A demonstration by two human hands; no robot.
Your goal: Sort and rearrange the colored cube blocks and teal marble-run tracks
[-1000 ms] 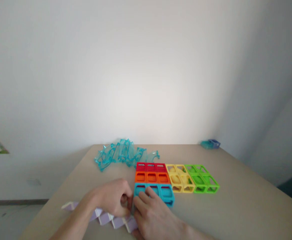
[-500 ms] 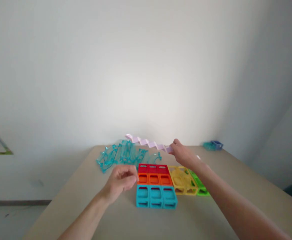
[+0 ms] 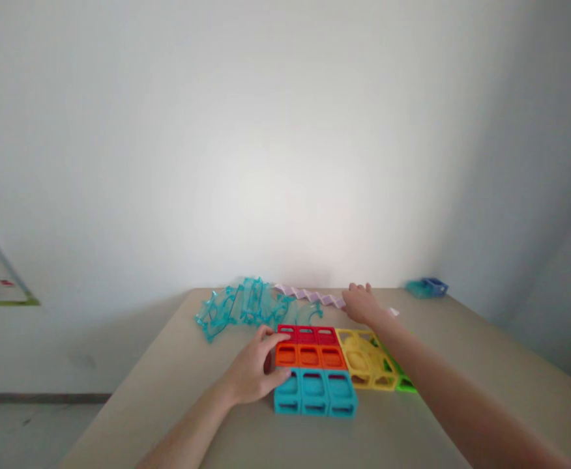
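My left hand (image 3: 252, 368) is at the left side of a group of plastic frame blocks. Its thumb and forefinger are spread apart, the forefinger at the red blocks (image 3: 306, 335) and the thumb at the blue blocks (image 3: 313, 391). Between those rows lie orange blocks (image 3: 309, 356). Farther back, my right hand (image 3: 361, 305) is beside the right end of a lilac zigzag strip (image 3: 307, 296), its visible fingers slightly apart. The strip lies along the table's back. Yellow blocks (image 3: 369, 365) and green blocks (image 3: 405, 383) adjoin on the right, partly under my right forearm.
Clear teal plastic pieces (image 3: 253, 306) lie heaped at the back left. A small dark blue box (image 3: 435, 287) stands at the back right with teal material beside it. A small white piece (image 3: 394, 312) is near my right wrist. The wall borders the table (image 3: 178, 378).
The lilac strip has come down from a raised position to the back of the table, and my right hand's fingers have loosened. My left hand has opened and reached the blocks' left side.
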